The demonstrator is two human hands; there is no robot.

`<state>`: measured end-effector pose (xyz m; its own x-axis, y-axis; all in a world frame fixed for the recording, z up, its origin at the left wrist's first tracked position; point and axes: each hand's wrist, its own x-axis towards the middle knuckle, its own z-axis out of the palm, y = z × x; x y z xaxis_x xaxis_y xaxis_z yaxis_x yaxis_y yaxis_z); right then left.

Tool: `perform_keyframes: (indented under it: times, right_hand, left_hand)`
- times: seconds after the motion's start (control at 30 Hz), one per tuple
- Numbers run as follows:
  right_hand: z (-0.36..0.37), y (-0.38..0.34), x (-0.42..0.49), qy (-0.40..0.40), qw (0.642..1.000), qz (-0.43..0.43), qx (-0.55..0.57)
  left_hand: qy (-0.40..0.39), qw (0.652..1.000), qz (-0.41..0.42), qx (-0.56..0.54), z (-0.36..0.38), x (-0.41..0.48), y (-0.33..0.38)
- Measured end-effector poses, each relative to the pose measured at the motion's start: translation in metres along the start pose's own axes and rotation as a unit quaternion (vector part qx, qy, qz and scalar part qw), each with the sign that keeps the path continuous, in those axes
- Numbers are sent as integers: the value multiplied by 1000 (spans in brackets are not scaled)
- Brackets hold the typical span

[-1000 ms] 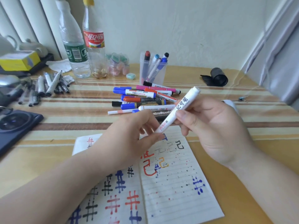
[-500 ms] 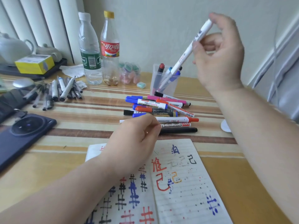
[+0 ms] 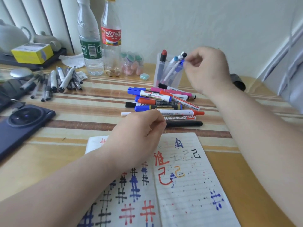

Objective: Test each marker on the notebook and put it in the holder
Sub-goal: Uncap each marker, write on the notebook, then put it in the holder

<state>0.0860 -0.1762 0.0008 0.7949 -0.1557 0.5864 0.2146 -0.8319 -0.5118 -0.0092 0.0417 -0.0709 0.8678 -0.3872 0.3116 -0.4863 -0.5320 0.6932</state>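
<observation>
Right hand (image 3: 208,71) drops to the holder (image 3: 176,81), white marker (image 3: 171,72) in, fingers curled at its top, grip unclear. Left hand (image 3: 139,138) curled, likewise unclear; marker pile (image 3: 164,102) just beyond it waits untested.

We find the clear holder (image 3: 177,79) upright, with several capped markers (image 3: 172,71) leaning inside. The loose markers (image 3: 164,104) lie criss-crossed before it. The open notebook (image 3: 185,190) lies flat, bearing red, blue and black marks.

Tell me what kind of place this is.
Probably a table at home, set against a wall: a striped tablecloth covers it, a teapot sits at the back left, and a water bottle and a cola bottle stand behind the marker pile.
</observation>
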Motion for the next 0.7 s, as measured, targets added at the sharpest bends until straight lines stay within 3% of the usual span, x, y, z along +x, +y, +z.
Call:
perform_keyframes:
  times: [0.07,0.17,0.23,0.3,0.43,0.57,0.63,0.7]
  right_hand:
    - [-7,-9,-23,-144,989,-12,-24]
    - [-14,-18,-52,-324,940,-26,-106]
    - [-15,-20,-66,-344,929,-49,-128]
    - [-15,-19,-73,-337,925,-88,-148]
    - [-17,-15,-79,-343,914,-97,-196]
    - [-26,-13,-86,-308,933,-112,-151]
    - [-33,-14,-90,-332,928,-106,-133]
    - [-37,-19,-95,-388,900,-103,-168]
  left_hand:
    - [-33,999,19,17,-4,-1,2]
    - [-177,976,88,86,-11,-6,10]
    - [-258,950,114,131,-13,-11,16]
    - [-290,939,108,147,-13,-15,20]
    - [-279,940,117,159,-17,-14,18]
    - [-284,939,97,171,-24,-11,14]
    - [-286,943,83,148,-26,-11,11]
    - [-303,944,66,115,-27,-11,11]
